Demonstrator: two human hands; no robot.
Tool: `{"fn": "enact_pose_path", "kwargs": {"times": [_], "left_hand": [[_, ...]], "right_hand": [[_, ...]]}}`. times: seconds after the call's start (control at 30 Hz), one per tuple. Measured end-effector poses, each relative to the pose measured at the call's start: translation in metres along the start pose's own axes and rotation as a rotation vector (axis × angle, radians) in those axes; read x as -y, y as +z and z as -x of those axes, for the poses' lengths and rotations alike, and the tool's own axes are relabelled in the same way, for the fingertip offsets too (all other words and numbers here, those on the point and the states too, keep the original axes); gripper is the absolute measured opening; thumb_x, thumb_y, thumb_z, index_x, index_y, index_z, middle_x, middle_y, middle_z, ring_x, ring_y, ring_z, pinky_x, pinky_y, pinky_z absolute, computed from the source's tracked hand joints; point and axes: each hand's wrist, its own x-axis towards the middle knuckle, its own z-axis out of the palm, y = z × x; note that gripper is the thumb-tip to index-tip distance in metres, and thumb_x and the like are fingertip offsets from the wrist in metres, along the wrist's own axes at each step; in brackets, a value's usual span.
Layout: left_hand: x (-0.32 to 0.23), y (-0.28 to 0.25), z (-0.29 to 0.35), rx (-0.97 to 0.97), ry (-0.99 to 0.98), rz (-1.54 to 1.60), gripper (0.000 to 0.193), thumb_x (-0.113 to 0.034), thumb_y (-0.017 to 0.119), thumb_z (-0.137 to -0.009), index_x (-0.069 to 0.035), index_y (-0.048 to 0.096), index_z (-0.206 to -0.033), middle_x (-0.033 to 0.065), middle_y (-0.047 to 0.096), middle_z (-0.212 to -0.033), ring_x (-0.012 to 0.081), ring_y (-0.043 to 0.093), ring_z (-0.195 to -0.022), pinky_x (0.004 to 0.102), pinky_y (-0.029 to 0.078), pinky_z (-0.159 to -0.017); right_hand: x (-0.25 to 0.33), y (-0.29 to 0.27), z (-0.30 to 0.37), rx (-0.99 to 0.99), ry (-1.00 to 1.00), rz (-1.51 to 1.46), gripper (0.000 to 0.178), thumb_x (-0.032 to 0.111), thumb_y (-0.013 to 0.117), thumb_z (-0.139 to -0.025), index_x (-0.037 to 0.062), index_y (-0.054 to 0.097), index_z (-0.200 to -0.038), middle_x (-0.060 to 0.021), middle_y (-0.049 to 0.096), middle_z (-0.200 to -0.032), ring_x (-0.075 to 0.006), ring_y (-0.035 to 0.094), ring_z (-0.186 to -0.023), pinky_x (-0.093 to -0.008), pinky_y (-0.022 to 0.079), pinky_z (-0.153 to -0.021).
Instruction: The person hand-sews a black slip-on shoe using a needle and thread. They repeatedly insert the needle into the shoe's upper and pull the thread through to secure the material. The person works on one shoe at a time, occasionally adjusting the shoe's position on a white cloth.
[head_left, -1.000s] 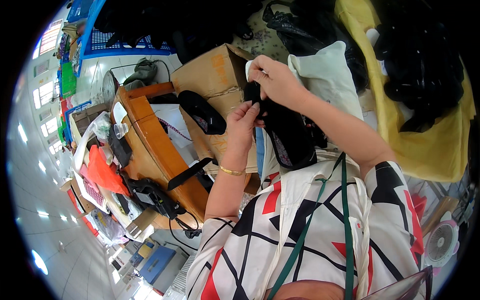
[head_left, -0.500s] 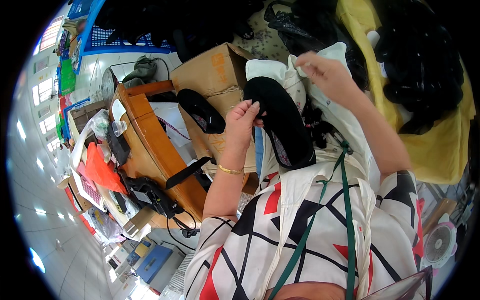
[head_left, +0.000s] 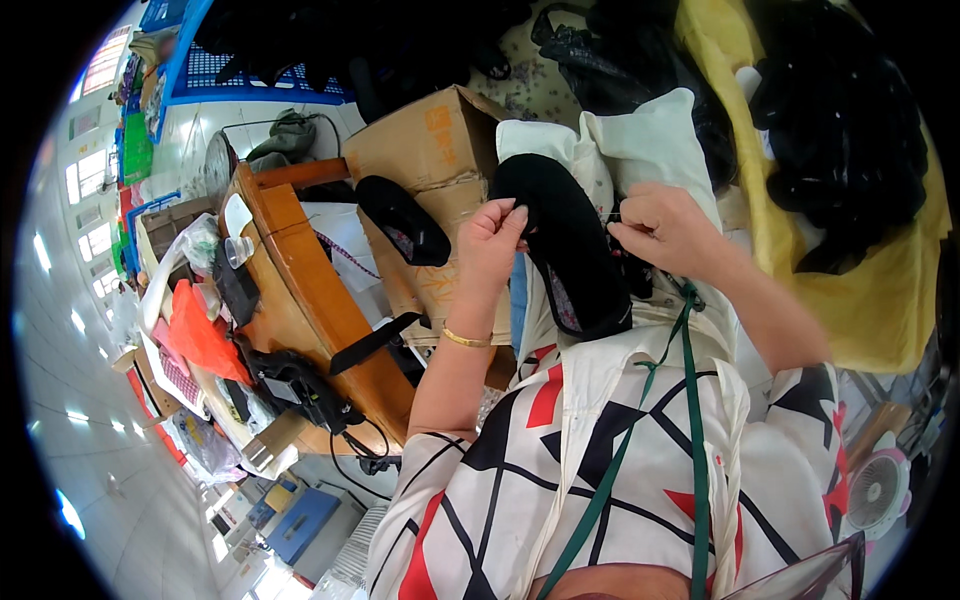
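A black slipper point(head_left: 570, 235) with a patterned lining rests on my lap, over the cream apron point(head_left: 650, 125). My left hand point(head_left: 488, 238) is closed in a pinch on its left edge, near the toe end. To the right of the slipper my right hand point(head_left: 665, 226) is closed, thumb and fingertips together. A thin light line shows at those fingertips, too fine to make out. Beside my left wrist, a second black slipper point(head_left: 403, 222) lies on a cardboard box point(head_left: 415, 140). Small dark pieces lie on the apron, partly behind my right hand.
Left of me stands a wooden table point(head_left: 290, 285) bearing a red-orange bag point(head_left: 205, 335) and a black bag-like item point(head_left: 300, 385). Black items fill a blue crate point(head_left: 200, 90) at the back left. More black items point(head_left: 850, 150) lie on yellow cloth point(head_left: 870, 320) at right, near a fan point(head_left: 880, 488).
My right hand has come down and nearer to me, from above the apron's far end to beside the slipper. The left hand and slipper stay almost in place.
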Motion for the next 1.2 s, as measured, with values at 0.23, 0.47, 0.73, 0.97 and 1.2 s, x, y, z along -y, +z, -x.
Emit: {"fn": "enact_pose_path", "kwargs": {"times": [0.23,0.47,0.73,0.97,1.2], "left_hand": [[-0.019,0.010,0.012,-0.162,0.797,-0.865,0.025,-0.005,0.066,-0.083,-0.008,0.067,-0.108,0.0082,0.061,-0.100,0.0251,0.062,-0.087,0.0359,0.052,-0.069],[-0.029,0.015,0.027,-0.138,0.705,-0.940,0.041,-0.014,0.071,-0.077,-0.008,0.063,-0.117,0.0090,0.060,-0.108,0.0290,0.062,-0.092,0.0384,0.054,-0.073],[-0.009,0.009,0.016,-0.211,0.688,-0.980,0.042,-0.017,0.072,-0.076,-0.010,0.058,-0.115,0.0078,0.060,-0.107,0.0280,0.064,-0.094,0.0381,0.055,-0.068],[-0.028,0.002,-0.022,-0.008,0.995,-0.911,0.039,-0.012,0.070,-0.074,-0.014,0.055,-0.110,0.0066,0.063,-0.097,0.0287,0.066,-0.083,0.0385,0.055,-0.063],[-0.015,0.031,-0.007,0.410,0.998,-0.733,0.031,-0.010,0.066,-0.075,-0.013,0.059,-0.106,0.0074,0.064,-0.094,0.0312,0.066,-0.084,0.0392,0.055,-0.066]], "right_hand": [[-0.020,0.006,-0.017,-0.158,-0.213,0.574,0.018,0.019,0.068,-0.083,0.0062,0.059,-0.073,-0.0089,0.054,-0.072,-0.0306,0.057,-0.069,-0.0394,0.047,-0.061],[-0.003,0.032,-0.076,-0.480,-0.111,0.055,0.015,0.015,0.066,-0.089,0.0022,0.063,-0.082,-0.0072,0.063,-0.080,-0.0226,0.063,-0.074,-0.0318,0.051,-0.067],[0.034,0.095,-0.082,-0.338,0.217,-1.328,0.012,0.012,0.049,-0.103,0.0051,0.053,-0.095,-0.0007,0.053,-0.086,-0.0100,0.052,-0.077,-0.0247,0.045,-0.076],[0.060,0.070,-0.070,-0.468,0.080,-1.334,0.012,0.008,0.046,-0.103,0.0065,0.049,-0.091,-0.0008,0.048,-0.084,-0.0103,0.045,-0.075,-0.0262,0.042,-0.076],[0.058,0.070,0.006,-0.468,0.124,-1.128,0.010,0.006,0.046,-0.103,0.0051,0.049,-0.094,-0.0013,0.047,-0.084,-0.0126,0.046,-0.078,-0.0289,0.043,-0.083]]}}
